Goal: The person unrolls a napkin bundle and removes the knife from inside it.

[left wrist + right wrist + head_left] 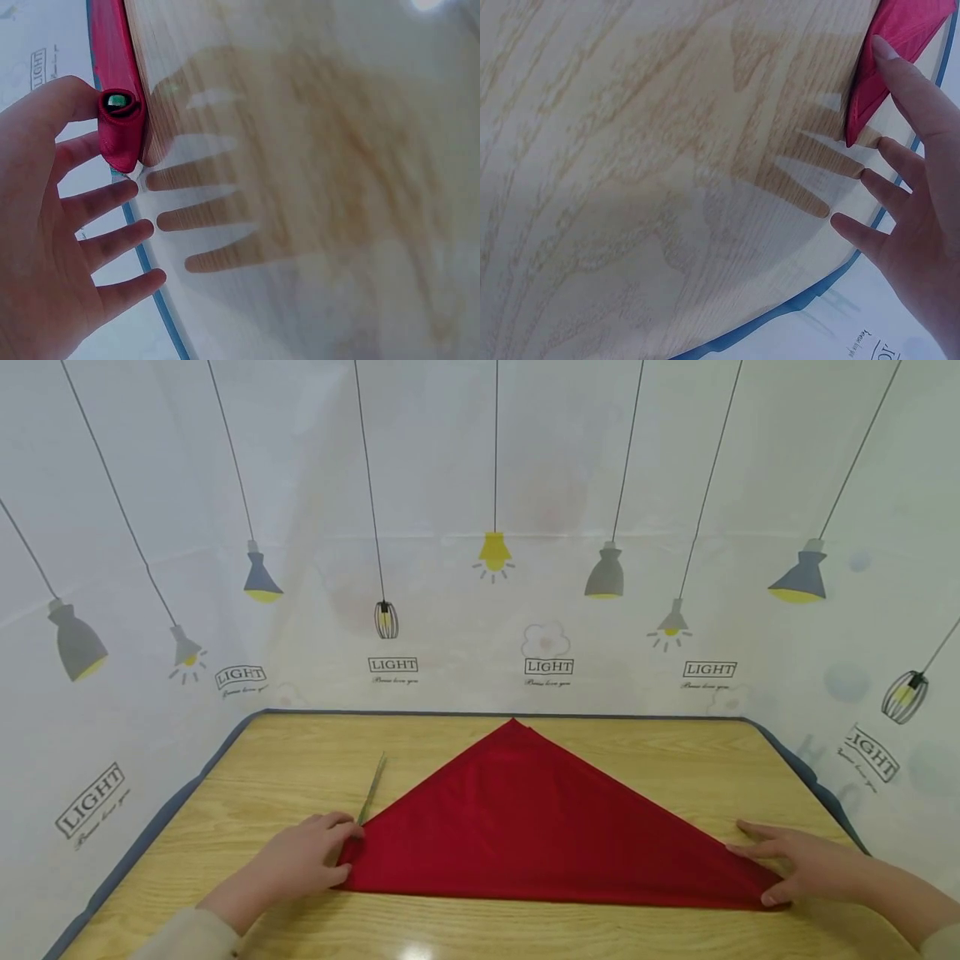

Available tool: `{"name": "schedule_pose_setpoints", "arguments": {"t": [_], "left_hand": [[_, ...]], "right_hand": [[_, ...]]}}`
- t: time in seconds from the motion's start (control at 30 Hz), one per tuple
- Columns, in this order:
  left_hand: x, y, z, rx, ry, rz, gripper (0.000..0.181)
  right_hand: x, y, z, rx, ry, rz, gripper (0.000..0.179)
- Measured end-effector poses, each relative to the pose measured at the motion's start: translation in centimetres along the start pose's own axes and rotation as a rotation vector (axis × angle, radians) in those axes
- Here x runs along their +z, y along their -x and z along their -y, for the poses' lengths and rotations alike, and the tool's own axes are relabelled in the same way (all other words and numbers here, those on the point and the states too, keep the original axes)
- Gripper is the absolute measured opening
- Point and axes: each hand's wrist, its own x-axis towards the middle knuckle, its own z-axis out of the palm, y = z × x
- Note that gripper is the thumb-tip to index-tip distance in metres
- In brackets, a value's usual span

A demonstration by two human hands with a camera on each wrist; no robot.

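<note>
A red cloth (pixel 525 827) lies on the wooden table as a wide triangle, its peak pointing away and its long edge toward me. At the left corner, my left hand (pixel 311 853) pinches the cloth between thumb and index finger. The left wrist view shows that corner (pixel 121 139) curled into a small roll, with a green and white spot inside its opening; the other fingers spread past it. My right hand (pixel 813 864) rests at the right corner (pixel 866 97), its thumb on the fabric and its other fingers spread beside it on the table.
A thin, pointed greenish item (pixel 372 787) slants up beside the cloth's left edge, just beyond my left fingers. White sheeting (pixel 450 485) printed with hanging lamps surrounds the wooden table (pixel 285 768), with a blue border along the table's edge.
</note>
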Motion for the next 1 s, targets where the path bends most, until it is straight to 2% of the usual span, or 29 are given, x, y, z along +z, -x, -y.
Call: {"name": "schedule_pose_setpoints", "arguments": {"t": [0.2,0.43,0.67,0.87,1.0], "left_hand": [[-0.1,0.2,0.6,-0.011,-0.014,0.009,0.037],[-0.3,0.6,1.3,0.004,-0.029,0.006,0.037],[-0.1,0.6,1.0,-0.077,-0.005,0.031,0.058],[-0.3,1.0,0.9,-0.035,-0.017,0.032,0.070],[-0.5,1.2,1.0,0.025,-0.044,0.000,0.063]], "right_hand": [[0.0,0.0,0.1,-0.003,0.011,-0.007,0.063],[-0.1,0.0,0.1,-0.002,0.010,0.000,0.063],[-0.1,0.0,0.1,-0.020,0.030,-0.018,0.063],[-0.2,0.1,0.2,-0.021,0.003,-0.011,0.061],[-0.2,0.1,0.3,-0.017,0.005,-0.007,0.062]]}}
